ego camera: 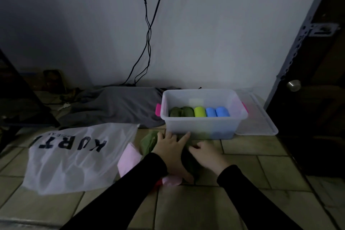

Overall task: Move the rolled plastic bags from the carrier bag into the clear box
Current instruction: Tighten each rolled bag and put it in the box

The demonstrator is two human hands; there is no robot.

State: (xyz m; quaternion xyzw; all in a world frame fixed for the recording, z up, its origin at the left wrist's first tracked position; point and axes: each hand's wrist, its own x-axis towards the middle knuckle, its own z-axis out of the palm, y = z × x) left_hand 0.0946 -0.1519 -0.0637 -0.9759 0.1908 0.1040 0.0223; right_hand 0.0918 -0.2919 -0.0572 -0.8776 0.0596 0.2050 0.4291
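You are kneeling or sitting on a tiled floor [261,170], and both your arms are reaching forward in black sleeves [130,188].

Your left hand [173,149] is lying flat with its fingers spread out and straight. It is pressing down on a dark green plastic bag [149,143] that is lying on the floor. One finger is pointing at the near wall of the clear box [203,129] and almost touching it.

Your right hand [207,155] is lying just to the right of your left hand. It is also resting on the dark green bag. Its fingers are bending a little at the tips, but you cannot tell if they are pinching the bag or only pressing it.

The green bag is lying under both hands, right in front of the box. A pink plastic bag [129,158] is lying under your left arm, just left of the green one.

The white carrier bag [74,162] is lying flat on the floor to the left, near the pink bag. It has big black letters on it.

The clear box is sitting just past your hands. Inside it, five rolled bags are lying in a row: two dark green rolls [181,111], one yellow-green roll [200,111] and two blue rolls [217,111]. The box lid [261,119] is lying to the right of the box.

A grey cloth [115,104] is lying far left of the box, by the wall.
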